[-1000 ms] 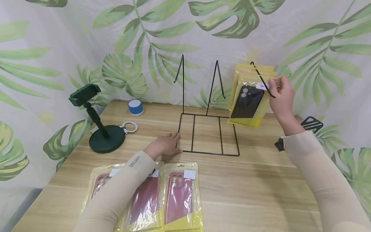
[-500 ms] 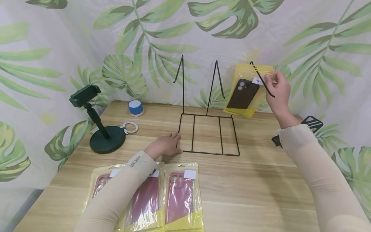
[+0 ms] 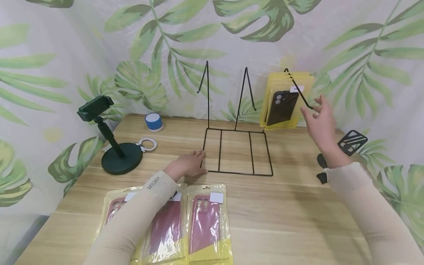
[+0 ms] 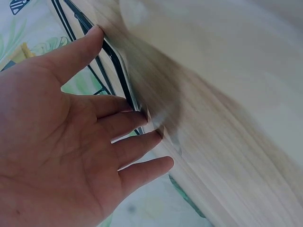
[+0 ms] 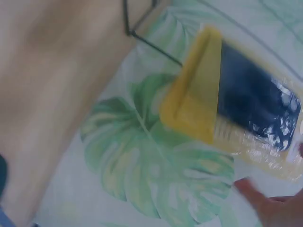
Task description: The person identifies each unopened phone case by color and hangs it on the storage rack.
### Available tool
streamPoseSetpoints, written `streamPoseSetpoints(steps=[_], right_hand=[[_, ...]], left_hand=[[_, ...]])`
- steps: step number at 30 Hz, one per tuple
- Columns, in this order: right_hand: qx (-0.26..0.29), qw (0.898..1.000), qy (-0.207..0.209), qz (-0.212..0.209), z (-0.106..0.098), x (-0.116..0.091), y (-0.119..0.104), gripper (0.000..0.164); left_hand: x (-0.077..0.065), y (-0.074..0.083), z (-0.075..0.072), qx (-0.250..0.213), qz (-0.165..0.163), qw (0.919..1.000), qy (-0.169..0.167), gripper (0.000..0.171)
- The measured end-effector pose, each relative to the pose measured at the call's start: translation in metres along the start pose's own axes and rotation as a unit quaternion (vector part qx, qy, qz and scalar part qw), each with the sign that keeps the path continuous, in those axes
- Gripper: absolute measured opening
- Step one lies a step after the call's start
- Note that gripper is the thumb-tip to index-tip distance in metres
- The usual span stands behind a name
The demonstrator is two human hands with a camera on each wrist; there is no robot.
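Your left hand [image 3: 188,164], fingers spread, touches the wire rack's [image 3: 236,173] near-left base corner, likely steadying it. Your right hand [image 3: 320,123], fingers loosely apart, pinching nothing, is beside the rack's right hook [image 3: 299,91] tip; contact unclear. Black-case packets [image 3: 281,107] hang on that hook, presumably for hands-free support: long axis near upright, camera cutouts up.

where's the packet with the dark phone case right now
In the head view, the front dark-case packet hangs on the rightmost wire hook, just left of the right hand.
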State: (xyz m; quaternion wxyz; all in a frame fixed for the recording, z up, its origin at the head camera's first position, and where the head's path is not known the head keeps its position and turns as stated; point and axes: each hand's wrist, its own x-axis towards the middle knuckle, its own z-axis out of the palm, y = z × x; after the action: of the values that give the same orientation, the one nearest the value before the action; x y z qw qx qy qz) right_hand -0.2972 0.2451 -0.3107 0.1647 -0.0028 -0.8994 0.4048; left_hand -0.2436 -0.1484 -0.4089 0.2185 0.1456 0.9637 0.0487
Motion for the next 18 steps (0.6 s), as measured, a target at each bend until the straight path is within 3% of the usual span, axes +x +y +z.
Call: streamPoseSetpoints(steps=[3, 5, 8, 11, 13, 15, 18], right_hand=[[-0.080, 0.989, -0.126, 0.003, 0.008, -0.020, 0.012, 0.097], [-0.126, 0.969, -0.213, -0.006, 0.019, -0.034, 0.020, 0.102], [-0.167, 0.931, -0.322, -0.029, 0.039, -0.052, 0.031, 0.104], [-0.199, 0.905, -0.370, -0.066, 0.059, -0.069, 0.041, 0.101], [-0.220, 0.894, -0.382, -0.079, 0.068, -0.078, 0.044, 0.100], [-0.242, 0.887, -0.383, -0.089, 0.075, -0.084, 0.047, 0.102], [-0.252, 0.886, -0.380, -0.088, 0.080, -0.091, 0.050, 0.104]], left_hand=[[-0.002, -0.001, -0.002, -0.001, -0.002, 1.0000, 0.000, 0.081], [-0.003, -0.001, -0.003, -0.003, -0.003, 1.0000, -0.001, 0.081], [-0.004, -0.002, -0.005, -0.001, -0.002, 1.0000, -0.001, 0.081], [-0.004, -0.002, -0.004, 0.000, 0.001, 1.0000, -0.002, 0.082], [-0.003, -0.002, -0.004, -0.001, 0.004, 1.0000, -0.002, 0.082], [-0.002, -0.002, -0.003, 0.000, 0.008, 1.0000, -0.002, 0.082], [-0.001, -0.001, -0.002, 0.000, 0.014, 0.9999, -0.002, 0.082]])
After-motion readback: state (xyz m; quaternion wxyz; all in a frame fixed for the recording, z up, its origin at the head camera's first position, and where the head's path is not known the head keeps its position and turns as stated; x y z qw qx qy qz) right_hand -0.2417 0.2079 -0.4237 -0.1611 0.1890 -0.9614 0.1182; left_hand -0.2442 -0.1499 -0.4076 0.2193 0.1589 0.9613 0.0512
